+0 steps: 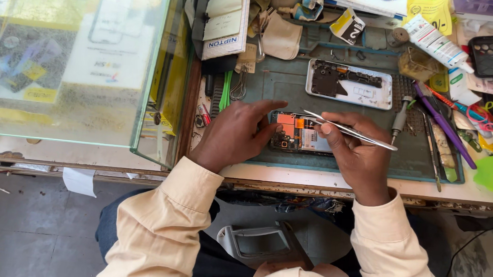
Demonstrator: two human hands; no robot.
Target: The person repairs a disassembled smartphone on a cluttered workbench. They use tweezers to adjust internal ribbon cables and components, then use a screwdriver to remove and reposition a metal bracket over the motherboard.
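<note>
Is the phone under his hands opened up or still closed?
Opened up. The phone lies on the green mat with orange and dark inner parts bare, and a separate white back cover lies beyond it.

Silver tweezers [352,131], orange-patched opened phone [299,132], green mat [284,81].

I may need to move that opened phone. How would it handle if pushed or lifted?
The opened phone is flat, so it would probably slide on the mat rather than tip. Its exposed boards look fragile. The left hand steadies it, which suggests it is light.
</note>
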